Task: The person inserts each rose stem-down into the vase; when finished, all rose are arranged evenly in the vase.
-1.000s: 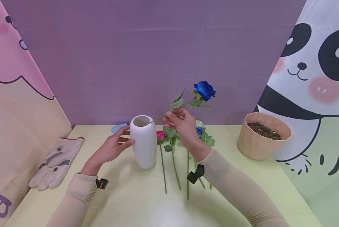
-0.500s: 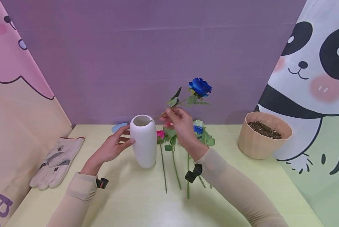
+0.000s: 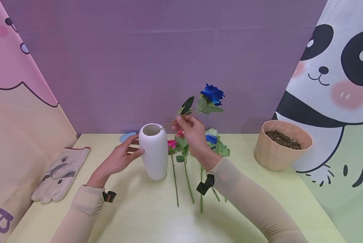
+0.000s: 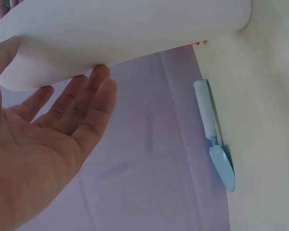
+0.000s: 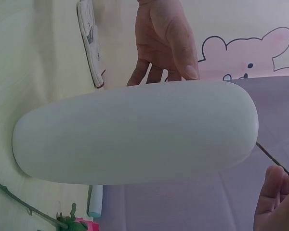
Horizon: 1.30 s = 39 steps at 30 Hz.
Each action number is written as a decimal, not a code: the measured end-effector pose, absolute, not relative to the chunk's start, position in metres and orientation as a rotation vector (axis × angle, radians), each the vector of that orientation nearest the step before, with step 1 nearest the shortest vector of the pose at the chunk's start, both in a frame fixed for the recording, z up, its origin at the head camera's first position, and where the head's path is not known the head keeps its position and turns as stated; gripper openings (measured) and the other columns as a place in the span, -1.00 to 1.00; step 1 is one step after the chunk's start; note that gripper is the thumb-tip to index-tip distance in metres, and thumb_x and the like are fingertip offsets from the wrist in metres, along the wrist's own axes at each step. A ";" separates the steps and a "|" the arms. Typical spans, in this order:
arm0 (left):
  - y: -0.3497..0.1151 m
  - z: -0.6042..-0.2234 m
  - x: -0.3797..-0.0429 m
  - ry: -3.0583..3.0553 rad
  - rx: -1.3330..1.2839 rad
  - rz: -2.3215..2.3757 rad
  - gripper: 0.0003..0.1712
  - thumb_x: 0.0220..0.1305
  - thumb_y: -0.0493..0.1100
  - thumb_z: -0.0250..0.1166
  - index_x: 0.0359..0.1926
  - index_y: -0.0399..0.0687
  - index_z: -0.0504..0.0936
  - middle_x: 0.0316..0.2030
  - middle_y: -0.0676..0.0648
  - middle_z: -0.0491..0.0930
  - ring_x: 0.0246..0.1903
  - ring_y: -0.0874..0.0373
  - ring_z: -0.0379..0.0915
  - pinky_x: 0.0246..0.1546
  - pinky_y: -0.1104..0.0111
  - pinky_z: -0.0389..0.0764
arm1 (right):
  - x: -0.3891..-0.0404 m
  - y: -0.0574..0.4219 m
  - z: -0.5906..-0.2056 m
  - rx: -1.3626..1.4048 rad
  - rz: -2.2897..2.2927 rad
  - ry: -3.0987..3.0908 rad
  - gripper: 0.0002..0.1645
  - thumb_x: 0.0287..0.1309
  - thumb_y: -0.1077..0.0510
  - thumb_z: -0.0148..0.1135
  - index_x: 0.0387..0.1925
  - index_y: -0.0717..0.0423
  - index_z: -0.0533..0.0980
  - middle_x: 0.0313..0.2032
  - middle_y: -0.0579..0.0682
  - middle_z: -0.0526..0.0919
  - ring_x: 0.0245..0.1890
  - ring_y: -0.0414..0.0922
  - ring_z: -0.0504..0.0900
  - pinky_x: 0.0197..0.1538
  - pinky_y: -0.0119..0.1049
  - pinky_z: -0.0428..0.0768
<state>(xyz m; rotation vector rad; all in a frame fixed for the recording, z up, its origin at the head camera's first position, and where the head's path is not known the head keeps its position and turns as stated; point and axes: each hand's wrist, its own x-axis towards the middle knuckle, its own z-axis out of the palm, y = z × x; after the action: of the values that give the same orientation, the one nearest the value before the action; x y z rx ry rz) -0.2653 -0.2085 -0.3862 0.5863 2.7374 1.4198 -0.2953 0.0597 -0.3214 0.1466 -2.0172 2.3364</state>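
A white vase (image 3: 154,155) stands upright on the table. My left hand (image 3: 120,157) steadies it from the left, thumb at the front and fingers toward the back; the left wrist view shows these fingertips (image 4: 102,72) against its wall. Above and right of the vase, my right hand (image 3: 193,135) pinches the stem of a blue rose (image 3: 212,94). The rose leans to the upper right, its lower stem end inside the vase mouth. In the right wrist view the stem (image 5: 274,158) runs from the vase's mouth to my fingers.
Several flowers lie right of the vase, among them a pink rose (image 3: 172,144) and another blue one (image 3: 211,139). A pot of soil (image 3: 272,152) stands at the right, gloves (image 3: 61,175) lie at the left. Behind the vase lies a light-blue trowel (image 4: 222,166).
My right hand has shifted slightly left with the blue rose, and the bloom has moved left and turned a little. The left hand and the vase have stayed put.
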 end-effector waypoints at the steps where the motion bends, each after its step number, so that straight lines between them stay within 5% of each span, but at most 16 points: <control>1: -0.209 -0.386 -0.265 2.737 0.587 1.420 -0.23 0.44 0.10 0.21 0.52 0.10 0.12 0.32 -0.21 0.41 0.21 -0.19 0.52 0.24 -0.06 0.54 | -0.295 0.059 -0.321 0.141 2.327 -2.030 -0.74 0.34 -0.04 0.25 -0.09 0.03 0.58 -0.27 -0.10 0.74 -0.21 -0.11 0.75 -0.34 -0.39 0.68; 28: -0.209 -0.386 -0.263 2.760 0.561 1.402 -0.21 0.39 0.19 0.23 0.51 0.18 0.13 0.31 -0.13 0.43 0.19 -0.11 0.55 0.22 -0.04 0.56 | -0.299 0.046 -0.324 0.227 2.260 -2.156 -0.75 0.30 -0.04 0.31 -0.12 0.01 0.64 -0.26 -0.15 0.69 -0.22 -0.16 0.62 -0.47 -0.43 0.50; 39: -0.208 -0.386 -0.265 2.754 0.565 1.393 -0.22 0.42 0.17 0.20 0.52 0.12 0.11 0.32 -0.18 0.41 0.21 -0.14 0.53 0.23 -0.05 0.55 | -0.298 0.039 -0.326 0.261 2.194 -2.273 -0.69 0.31 -0.09 0.29 -0.18 0.08 0.63 -0.40 0.03 0.52 -0.37 -0.14 0.46 -0.52 -0.43 0.45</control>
<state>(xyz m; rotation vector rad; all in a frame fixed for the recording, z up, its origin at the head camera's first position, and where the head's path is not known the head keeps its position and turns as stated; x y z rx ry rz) -0.2649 -0.2081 -0.3863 0.5654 2.7545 1.3928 -0.2976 0.0393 -0.3258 0.2615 -2.2725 2.1940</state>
